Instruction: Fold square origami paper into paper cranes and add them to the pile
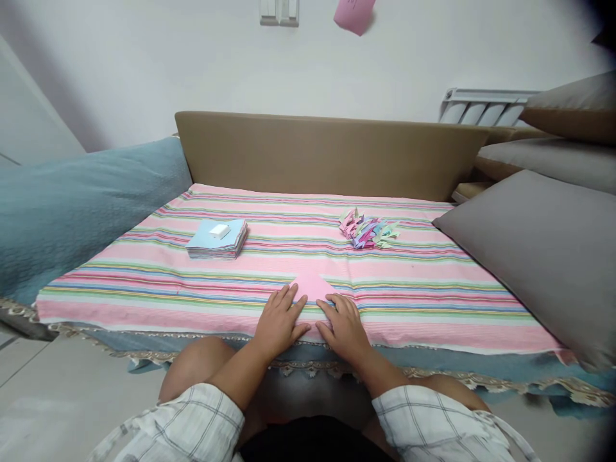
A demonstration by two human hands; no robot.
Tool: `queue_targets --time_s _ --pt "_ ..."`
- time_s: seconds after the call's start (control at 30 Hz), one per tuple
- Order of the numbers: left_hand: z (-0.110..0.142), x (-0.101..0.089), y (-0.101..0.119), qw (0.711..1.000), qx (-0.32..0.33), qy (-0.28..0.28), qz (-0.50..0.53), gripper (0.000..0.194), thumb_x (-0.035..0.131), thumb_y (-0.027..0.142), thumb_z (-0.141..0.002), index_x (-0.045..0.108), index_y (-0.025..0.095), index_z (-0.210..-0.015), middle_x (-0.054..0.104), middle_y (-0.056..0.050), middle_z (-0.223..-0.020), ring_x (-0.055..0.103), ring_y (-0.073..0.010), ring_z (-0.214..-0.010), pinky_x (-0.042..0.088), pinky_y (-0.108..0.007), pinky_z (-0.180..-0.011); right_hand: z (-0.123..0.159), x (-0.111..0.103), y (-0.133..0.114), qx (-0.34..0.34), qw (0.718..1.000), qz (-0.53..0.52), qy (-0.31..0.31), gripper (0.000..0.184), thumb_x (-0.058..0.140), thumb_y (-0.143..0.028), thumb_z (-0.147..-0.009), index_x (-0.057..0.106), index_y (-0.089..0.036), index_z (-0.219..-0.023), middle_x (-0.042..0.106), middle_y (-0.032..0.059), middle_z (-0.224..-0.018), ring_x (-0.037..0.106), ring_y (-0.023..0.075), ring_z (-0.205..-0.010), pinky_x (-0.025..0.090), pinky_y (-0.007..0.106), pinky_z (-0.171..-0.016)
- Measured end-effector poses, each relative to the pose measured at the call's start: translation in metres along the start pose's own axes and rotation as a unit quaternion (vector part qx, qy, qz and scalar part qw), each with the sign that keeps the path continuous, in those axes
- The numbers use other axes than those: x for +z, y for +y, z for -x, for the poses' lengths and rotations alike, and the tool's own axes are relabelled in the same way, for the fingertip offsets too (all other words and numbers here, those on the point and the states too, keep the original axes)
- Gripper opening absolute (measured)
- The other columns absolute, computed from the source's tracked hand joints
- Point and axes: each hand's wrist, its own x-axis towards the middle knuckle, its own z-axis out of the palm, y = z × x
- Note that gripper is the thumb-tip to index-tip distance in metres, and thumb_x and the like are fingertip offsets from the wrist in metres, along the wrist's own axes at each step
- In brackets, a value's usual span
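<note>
A pink folded paper (314,285) lies on the striped cloth (414,289) near the bed's front edge. My left hand (280,319) rests flat on the paper's left side, fingers stretched out and pressing down. My right hand (342,323) lies flat on its right side, fingers extended over the paper's edge. Both hands cover the lower part of the paper, so only its pointed top shows. Neither hand grips anything.
A stack of pastel paper squares (217,240) with a small white object (219,231) on top sits at back left. A pile of folded coloured paper figures (366,230) lies at back right. Grey cushions (543,256) are at right, a blue blanket (81,205) at left.
</note>
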Motion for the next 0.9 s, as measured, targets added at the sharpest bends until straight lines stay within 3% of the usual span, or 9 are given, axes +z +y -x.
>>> queue_targets --time_s 0.13,0.3,0.73,0.9 --pt "0.001 -0.007 -0.011 0.999 -0.035 0.028 0.007 0.04 0.057 0.044 -0.079 0.059 0.03 -0.116 0.04 -0.01 -0.14 0.037 -0.0332 -0.126 0.033 -0.053 -0.099 0.0 -0.001 -0.001 0.003 1.0 -0.001 -0.001 0.042 0.056 -0.031 -0.079 0.054 -0.021 -0.12 0.05 0.0114 -0.119 0.041 0.0271 -0.113 0.029 0.045 -0.099" --pt "0.005 -0.014 -0.024 0.995 -0.076 0.059 0.007 0.027 0.057 0.041 -0.079 0.068 0.032 -0.103 0.045 -0.009 -0.136 0.043 -0.033 -0.12 0.035 -0.055 -0.096 0.0 -0.001 -0.001 0.007 1.0 -0.002 -0.004 0.042 0.056 -0.03 -0.079 0.055 -0.021 -0.12 0.051 0.0114 -0.119 0.042 0.027 -0.112 0.03 0.044 -0.098" --pt "0.01 -0.024 -0.045 0.988 -0.131 0.078 0.011 0.023 0.059 0.045 -0.076 0.074 0.028 -0.077 0.059 -0.006 -0.12 0.054 -0.0287 -0.106 0.041 -0.047 -0.091 -0.001 -0.004 -0.001 0.005 1.0 -0.003 -0.009 0.042 0.056 -0.03 -0.079 0.055 -0.022 -0.12 0.051 0.0107 -0.119 0.043 0.0267 -0.112 0.03 0.044 -0.099" --pt "0.008 -0.024 -0.046 0.985 -0.154 0.073 0.015 0.027 0.055 0.044 -0.079 0.074 0.027 -0.071 0.062 -0.006 -0.115 0.056 -0.0271 -0.103 0.042 -0.044 -0.089 -0.003 -0.01 0.005 0.037 0.999 -0.014 -0.006 0.031 0.054 -0.03 -0.082 0.06 -0.021 -0.111 0.055 0.0099 -0.113 0.047 0.0246 -0.107 0.036 0.04 -0.093"
